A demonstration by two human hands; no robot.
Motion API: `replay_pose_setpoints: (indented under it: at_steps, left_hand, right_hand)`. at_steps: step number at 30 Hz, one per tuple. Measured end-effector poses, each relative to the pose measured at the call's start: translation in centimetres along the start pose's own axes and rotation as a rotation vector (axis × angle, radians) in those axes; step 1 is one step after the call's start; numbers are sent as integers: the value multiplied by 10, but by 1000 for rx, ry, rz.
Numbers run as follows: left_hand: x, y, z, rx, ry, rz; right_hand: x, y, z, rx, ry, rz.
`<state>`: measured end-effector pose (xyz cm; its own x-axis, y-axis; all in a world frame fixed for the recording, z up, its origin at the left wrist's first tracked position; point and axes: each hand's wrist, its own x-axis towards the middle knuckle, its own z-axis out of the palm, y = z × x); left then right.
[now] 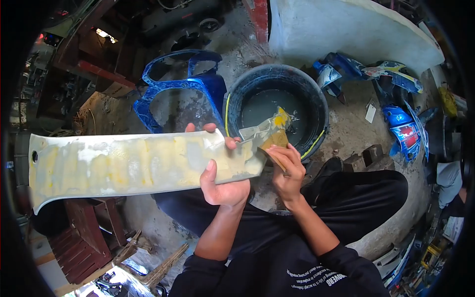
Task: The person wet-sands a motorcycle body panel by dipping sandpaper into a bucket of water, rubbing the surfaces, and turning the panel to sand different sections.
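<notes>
A long body panel (123, 166), patchy white, yellow and grey, stretches from the far left to the middle of the view. My left hand (222, 185) grips it near its right end, thumb on the upper face and fingers curled over the far edge. In my right hand (287, 171) is a folded piece of brown sandpaper (275, 141), pressed against the panel's narrow right end. That end reaches over a black bucket (322, 99) holding murky water (262, 104). Some of my left fingers are hidden beneath the panel.
A blue plastic fairing frame (210, 86) lies left of the bucket. More blue painted panels (403, 128) sit on the right, near brick-like blocks (371, 156). A whitish curved wall (346, 29) stands behind. Wooden furniture (89, 227) is at lower left.
</notes>
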<state>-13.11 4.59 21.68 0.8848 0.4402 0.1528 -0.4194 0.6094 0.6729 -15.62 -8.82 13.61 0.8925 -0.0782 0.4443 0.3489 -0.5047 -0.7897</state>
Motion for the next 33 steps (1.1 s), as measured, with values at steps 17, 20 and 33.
replay_pose_setpoints:
  at_steps: [17, 20, 33]
  left_hand:
    - [-1, 0, 2, 29, 10, -17]
    - [2, 5, 3, -11, -9, -16]
    - [2, 5, 0, 10, 6, -2]
  right_hand:
    - [-7, 0, -6, 11, 18, 67]
    - [-10, -30, -14, 101, -44, -62]
    - [1, -24, -13, 31, -89, -62]
